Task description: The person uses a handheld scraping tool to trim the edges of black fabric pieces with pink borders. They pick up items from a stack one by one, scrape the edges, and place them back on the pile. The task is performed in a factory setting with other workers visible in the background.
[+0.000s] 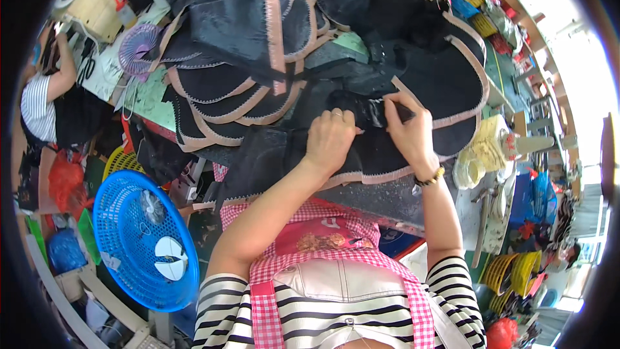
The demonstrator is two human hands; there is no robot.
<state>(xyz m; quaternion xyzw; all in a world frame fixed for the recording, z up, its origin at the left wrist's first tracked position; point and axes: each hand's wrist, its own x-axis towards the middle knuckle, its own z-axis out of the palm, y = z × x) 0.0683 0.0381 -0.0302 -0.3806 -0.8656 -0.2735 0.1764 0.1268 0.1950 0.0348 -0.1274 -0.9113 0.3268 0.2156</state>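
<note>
Black sheet-like pieces with tan toothed edging point(445, 81) lie layered on the bench before me. My left hand point(330, 139) is closed, knuckles up, on the edge of a black piece point(258, 152) near the middle. Close to its right, my right hand point(410, 130) is closed in a pinch over the same dark material. Something dark shows between its fingers, but its kind is hidden. Between the hands the black surface has a shiny, wet-looking patch point(374, 111). More edged black pieces point(219, 100) are fanned out at the left.
A blue plastic basket point(139, 187) with white pieces inside stands at the left. A purple fan point(139, 48) and a red-capped bottle point(123, 10) sit on the far left bench. Another person point(48, 100) is at the left. A cream machine point(487, 145) stands to the right.
</note>
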